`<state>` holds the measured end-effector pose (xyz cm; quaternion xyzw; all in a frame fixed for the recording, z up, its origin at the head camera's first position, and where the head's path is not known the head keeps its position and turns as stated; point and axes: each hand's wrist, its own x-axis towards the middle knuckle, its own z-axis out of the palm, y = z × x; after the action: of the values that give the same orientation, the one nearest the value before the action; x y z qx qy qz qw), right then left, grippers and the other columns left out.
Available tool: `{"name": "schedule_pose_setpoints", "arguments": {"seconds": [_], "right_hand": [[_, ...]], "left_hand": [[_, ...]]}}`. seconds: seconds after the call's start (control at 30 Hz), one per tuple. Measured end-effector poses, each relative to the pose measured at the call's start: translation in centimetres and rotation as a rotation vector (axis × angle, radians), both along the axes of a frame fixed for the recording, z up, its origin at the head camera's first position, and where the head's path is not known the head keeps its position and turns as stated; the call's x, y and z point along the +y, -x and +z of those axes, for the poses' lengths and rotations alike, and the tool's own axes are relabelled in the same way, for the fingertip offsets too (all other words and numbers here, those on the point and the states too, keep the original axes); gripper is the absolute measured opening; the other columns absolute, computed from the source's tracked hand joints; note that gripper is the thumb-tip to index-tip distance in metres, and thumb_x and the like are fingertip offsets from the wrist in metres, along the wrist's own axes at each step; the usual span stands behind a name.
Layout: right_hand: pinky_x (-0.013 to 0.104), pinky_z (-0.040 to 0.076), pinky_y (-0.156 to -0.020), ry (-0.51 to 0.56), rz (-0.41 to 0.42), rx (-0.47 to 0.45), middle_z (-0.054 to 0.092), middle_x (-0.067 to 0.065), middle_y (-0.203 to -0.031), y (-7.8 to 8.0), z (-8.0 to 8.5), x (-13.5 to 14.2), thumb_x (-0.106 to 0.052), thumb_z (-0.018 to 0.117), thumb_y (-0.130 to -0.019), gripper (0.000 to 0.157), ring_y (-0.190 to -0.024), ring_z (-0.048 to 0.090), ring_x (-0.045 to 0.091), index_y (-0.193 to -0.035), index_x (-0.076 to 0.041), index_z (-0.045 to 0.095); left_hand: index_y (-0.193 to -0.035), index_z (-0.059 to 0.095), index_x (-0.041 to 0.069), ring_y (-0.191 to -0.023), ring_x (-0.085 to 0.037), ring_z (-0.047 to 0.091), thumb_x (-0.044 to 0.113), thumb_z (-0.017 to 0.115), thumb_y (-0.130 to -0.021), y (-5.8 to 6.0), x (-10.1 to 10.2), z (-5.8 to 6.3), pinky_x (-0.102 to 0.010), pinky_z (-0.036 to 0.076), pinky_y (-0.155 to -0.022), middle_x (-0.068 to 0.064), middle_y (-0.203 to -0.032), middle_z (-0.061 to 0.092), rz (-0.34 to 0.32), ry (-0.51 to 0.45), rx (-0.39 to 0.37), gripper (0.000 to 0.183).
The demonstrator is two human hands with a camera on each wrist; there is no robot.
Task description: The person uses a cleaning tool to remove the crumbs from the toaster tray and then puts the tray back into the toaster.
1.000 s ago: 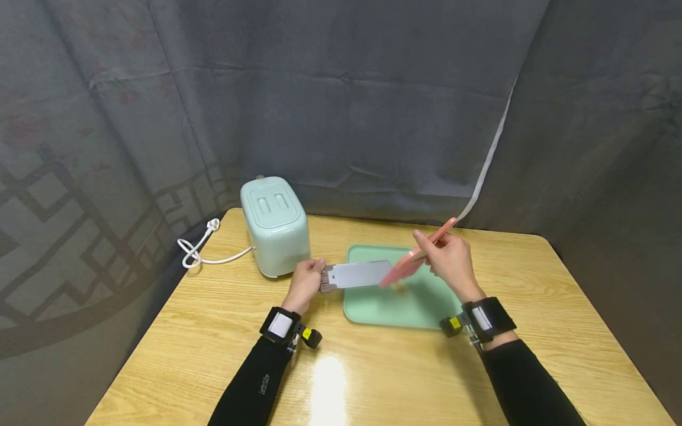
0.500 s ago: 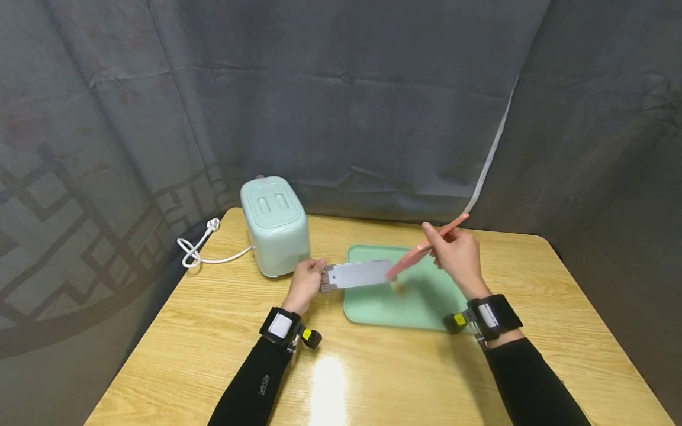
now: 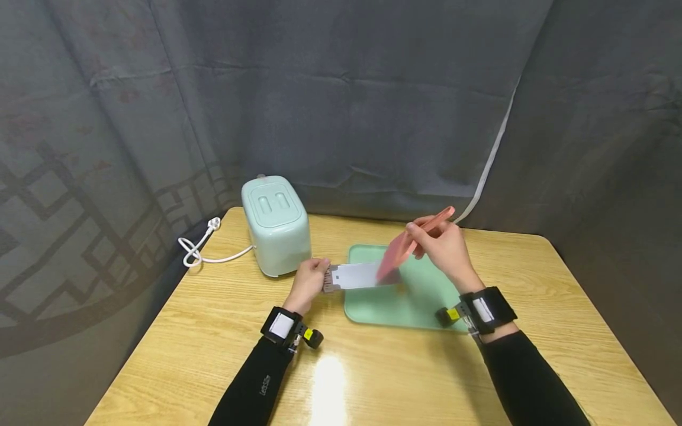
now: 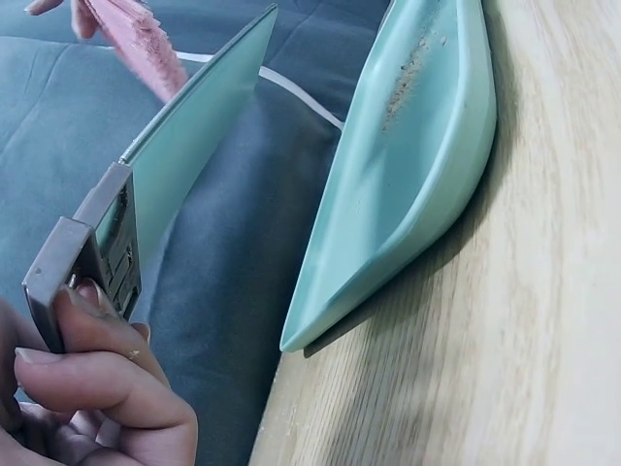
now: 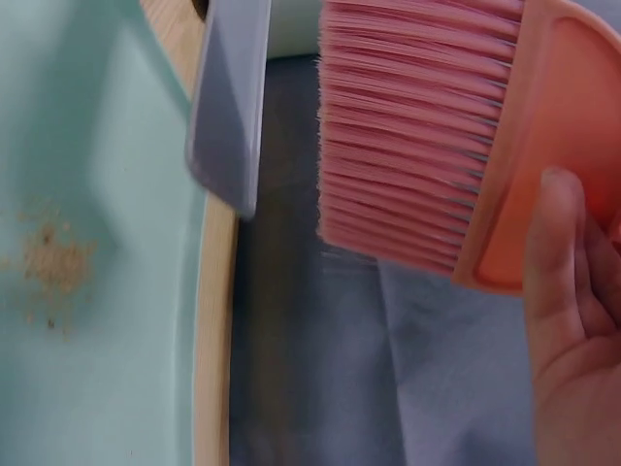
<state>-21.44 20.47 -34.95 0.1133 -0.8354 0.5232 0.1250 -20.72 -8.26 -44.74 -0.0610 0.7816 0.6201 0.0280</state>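
My left hand [image 3: 307, 284] pinches the grey end of a flat metal crumb tray [image 3: 354, 276], held above the left part of a mint green tray [image 3: 426, 305]. In the left wrist view the crumb tray [image 4: 199, 136] is tilted, clear of the green tray. My right hand [image 3: 443, 253] holds an orange brush [image 3: 396, 253] with pink bristles, thumb along its body. The bristles [image 5: 412, 131] hang over the crumb tray's far end; from the head view I cannot tell whether they touch it. Brown crumbs [image 5: 56, 260] lie in a small heap on the green tray.
A mint green toaster [image 3: 282, 242] stands just beyond my left hand, its white cord and plug [image 3: 213, 224] lying to the left. Grey curtain [image 3: 341, 118] hangs behind the wooden table [image 3: 394, 378].
My right hand has swung the brush first slightly right, then back left and turned its broad face into view over the crumb tray. The left hand and crumb tray have barely moved.
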Motion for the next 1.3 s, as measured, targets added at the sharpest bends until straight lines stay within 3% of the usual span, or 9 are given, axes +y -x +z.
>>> {"name": "schedule_pose_setpoints", "arguments": {"seconds": [0.2, 0.4, 0.53, 0.9, 1.3], "right_hand": [[0.028, 0.050, -0.054, -0.029, 0.111, -0.037, 0.078, 0.010, -0.095, 0.2, 0.0, -1.2, -0.028, 0.071, -0.100, 0.032, -0.064, 0.066, 0.010, -0.121, -0.003, 0.072], [0.025, 0.054, -0.070, -0.030, 0.222, -0.079, 0.074, 0.017, -0.122, 0.5, -0.4, -2.5, -0.025, 0.070, -0.101, 0.031, -0.089, 0.068, 0.005, -0.125, -0.006, 0.072], [0.024, 0.056, -0.074, 0.005, 0.280, -0.096, 0.073, 0.018, -0.125, 0.6, -0.5, -3.2, -0.020, 0.070, -0.101, 0.032, -0.092, 0.070, 0.004, -0.128, -0.004, 0.070], [0.026, 0.058, -0.074, 0.063, 0.331, -0.096, 0.073, 0.020, -0.124, 0.9, -1.4, -4.5, -0.016, 0.071, -0.099, 0.032, -0.092, 0.072, 0.009, -0.129, -0.003, 0.070], [0.029, 0.058, -0.074, 0.023, 0.297, -0.145, 0.073, 0.018, -0.125, 0.7, -2.2, -4.6, -0.023, 0.071, -0.100, 0.035, -0.096, 0.072, 0.016, -0.130, -0.006, 0.069]], "left_hand": [[-0.112, 0.070, -0.005, -0.097, -0.022, 0.058, 0.024, 0.050, -0.110, -0.1, 0.3, 0.3, -0.028, 0.044, -0.080, -0.013, -0.102, 0.066, -0.017, 0.007, 0.016, 0.036], [-0.112, 0.071, -0.004, -0.096, -0.021, 0.058, 0.025, 0.051, -0.110, -0.2, 0.6, 0.4, -0.029, 0.045, -0.080, -0.011, -0.101, 0.066, -0.037, 0.013, 0.017, 0.035], [-0.114, 0.071, -0.004, -0.094, -0.020, 0.058, 0.026, 0.052, -0.109, -0.2, 0.7, 0.6, -0.028, 0.046, -0.080, -0.012, -0.100, 0.067, -0.046, 0.012, 0.015, 0.035], [-0.113, 0.071, -0.002, -0.090, -0.019, 0.059, 0.026, 0.052, -0.109, -0.3, 0.9, 0.9, -0.028, 0.047, -0.077, -0.011, -0.095, 0.067, -0.063, 0.027, 0.026, 0.035], [-0.115, 0.071, -0.002, -0.091, -0.019, 0.057, 0.027, 0.051, -0.110, -0.4, 0.7, 0.9, -0.028, 0.046, -0.077, -0.010, -0.097, 0.065, -0.059, 0.027, -0.003, 0.036]]}}
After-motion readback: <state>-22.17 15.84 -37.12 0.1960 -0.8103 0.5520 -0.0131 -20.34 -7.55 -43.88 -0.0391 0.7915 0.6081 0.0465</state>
